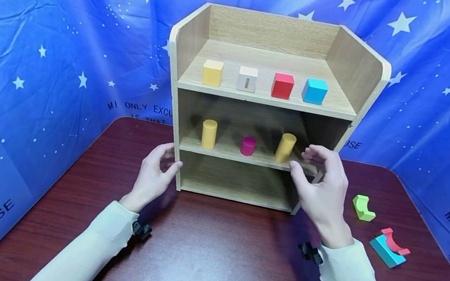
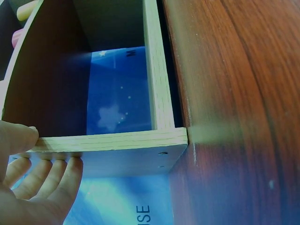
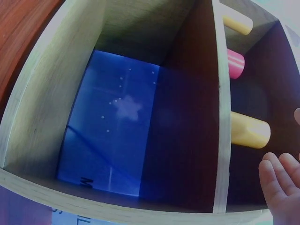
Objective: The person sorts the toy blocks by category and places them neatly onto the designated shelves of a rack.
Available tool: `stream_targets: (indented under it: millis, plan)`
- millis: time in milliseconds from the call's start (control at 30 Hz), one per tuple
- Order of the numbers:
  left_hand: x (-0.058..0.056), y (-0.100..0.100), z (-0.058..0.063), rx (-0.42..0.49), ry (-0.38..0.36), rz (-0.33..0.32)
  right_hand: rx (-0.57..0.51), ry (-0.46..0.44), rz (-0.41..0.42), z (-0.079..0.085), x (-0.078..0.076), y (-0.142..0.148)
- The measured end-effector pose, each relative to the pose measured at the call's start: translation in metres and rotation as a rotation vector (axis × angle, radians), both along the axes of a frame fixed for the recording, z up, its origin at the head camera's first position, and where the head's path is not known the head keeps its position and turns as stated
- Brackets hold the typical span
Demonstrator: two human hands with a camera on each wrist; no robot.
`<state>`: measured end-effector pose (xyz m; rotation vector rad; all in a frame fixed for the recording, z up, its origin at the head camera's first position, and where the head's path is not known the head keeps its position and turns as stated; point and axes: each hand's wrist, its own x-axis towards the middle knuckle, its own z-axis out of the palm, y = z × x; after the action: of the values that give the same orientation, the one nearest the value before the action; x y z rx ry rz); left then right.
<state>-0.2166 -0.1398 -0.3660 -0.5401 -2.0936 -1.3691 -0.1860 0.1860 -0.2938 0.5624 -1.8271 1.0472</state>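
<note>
A small wooden shelf unit (image 1: 233, 198) stands on the table, with three levels. At its left side my left hand (image 1: 154, 173) grips the side panel, thumb at the front edge and fingers along the outer face, as the left wrist view shows. My right hand (image 1: 324, 193) is held with thumb and fingers apart by the middle level's right end, nothing between them. Nearest to it is a yellow cylinder (image 1: 285, 148). A short magenta cylinder (image 1: 248, 146) stands mid-shelf, and another yellow cylinder (image 1: 209, 134) upright at the left.
On the top level sit a yellow cube (image 1: 212, 73), a white cube (image 1: 246, 79), a red cube (image 1: 282, 86) and a blue cube (image 1: 315, 91). Right of the unit, a green arch block (image 1: 361, 208), a red arch block (image 1: 393, 240) and a blue block (image 1: 387, 251) lie on the table.
</note>
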Motion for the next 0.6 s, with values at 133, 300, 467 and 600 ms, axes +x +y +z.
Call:
stream_targets:
  millis: [133,300,467,600]
  plan:
    - [0.0,0.0,0.0,0.002,-0.002,0.001,-0.008,0.011,0.007,-0.013,-0.01,0.013]
    - [0.001,0.0,0.0,0.005,-0.006,0.004,-0.015,0.016,0.003,-0.016,-0.011,0.02]
    - [0.001,0.0,0.001,0.004,-0.012,0.006,-0.008,0.031,-0.003,-0.01,-0.005,0.02]
    - [0.001,0.0,0.001,0.001,-0.017,0.008,0.003,0.044,0.001,0.002,0.007,0.014]
